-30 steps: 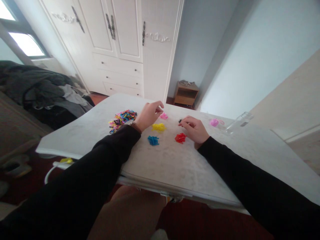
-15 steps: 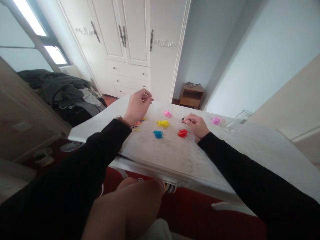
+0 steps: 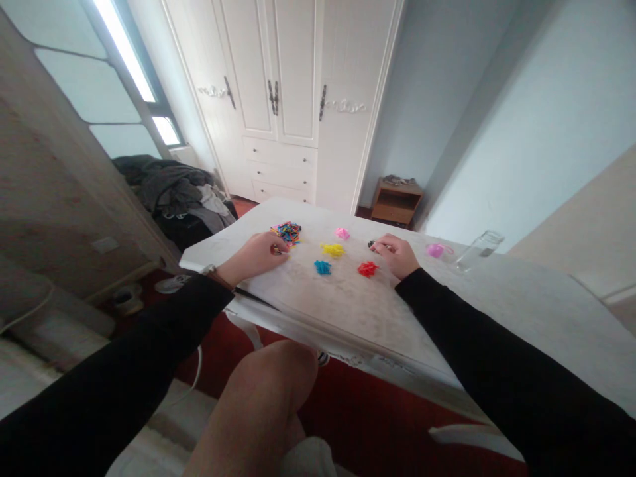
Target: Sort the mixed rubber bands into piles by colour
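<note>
My left hand (image 3: pixel 256 258) rests low over the table with its fingers curled in, just in front of a mixed heap of small coloured strips (image 3: pixel 288 232). Whatever it pinches is too small to name. On the right, my right hand (image 3: pixel 396 256) is closed at the fingertips beside a small dark pile (image 3: pixel 371 245), which it partly hides. Between the hands lie sorted piles of the strips: pink (image 3: pixel 342 233), yellow (image 3: pixel 332 250), blue (image 3: pixel 322 267) and red (image 3: pixel 368 269).
A clear glass jar (image 3: pixel 479 250) lies tilted or on its side on the white table (image 3: pixel 318 305), right of a pink-purple round object (image 3: pixel 437 250). Behind stand a white wardrobe (image 3: pixel 293 66) and a small wooden cabinet (image 3: pixel 396 202). Clothes (image 3: pixel 173 189) are heaped at left.
My left hand has come down from above the table to beside the mixed heap, which now shows. My right hand stays by the dark pile. The view has shifted.
</note>
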The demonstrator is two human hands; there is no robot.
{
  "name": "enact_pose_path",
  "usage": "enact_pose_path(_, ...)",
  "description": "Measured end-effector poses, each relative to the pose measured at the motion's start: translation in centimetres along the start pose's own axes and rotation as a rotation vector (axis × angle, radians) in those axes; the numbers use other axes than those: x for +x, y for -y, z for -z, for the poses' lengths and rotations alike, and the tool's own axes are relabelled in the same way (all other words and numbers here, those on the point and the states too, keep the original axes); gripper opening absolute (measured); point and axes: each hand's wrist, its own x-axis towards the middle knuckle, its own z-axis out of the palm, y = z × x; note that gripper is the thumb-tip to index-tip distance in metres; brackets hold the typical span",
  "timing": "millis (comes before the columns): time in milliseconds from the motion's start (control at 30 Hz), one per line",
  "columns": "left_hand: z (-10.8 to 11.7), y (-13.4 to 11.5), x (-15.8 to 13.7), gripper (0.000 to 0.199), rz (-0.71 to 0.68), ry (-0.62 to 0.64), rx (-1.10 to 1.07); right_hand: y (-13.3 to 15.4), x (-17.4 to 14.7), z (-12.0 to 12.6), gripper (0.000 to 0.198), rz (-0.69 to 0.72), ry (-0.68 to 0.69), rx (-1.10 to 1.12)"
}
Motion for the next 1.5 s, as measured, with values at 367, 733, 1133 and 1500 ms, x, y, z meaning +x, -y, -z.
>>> enact_pose_path(367, -1.5, 0.9, 0.6, 0.017, -0.036, 0.016, 0.040, 0.4, -0.1, -0.1, 0.024, 0.023, 0.006, 0.007)
enact_pose_path(733, -5.1, -3.1, 6.4, 0.008, 0.007, -0.066, -0.227, 0.4, -0.1, 0.2, 0.025, 0.006, 0.020, -0.021)
enact_pose_path(1133, -6.4, -3.5, 5.9, 0.019, -0.059, -0.052, -0.303, 0.9, -0.4, 0.2, 0.025, 0.046, 0.037, -0.074)
enact_pose_path(1500, -4.8, -2.4, 5.2, 0.021, -0.003, -0.190, -0.096, 0.9, -0.5, 0.2, 0.024, 0.072, 0.037, -0.094)
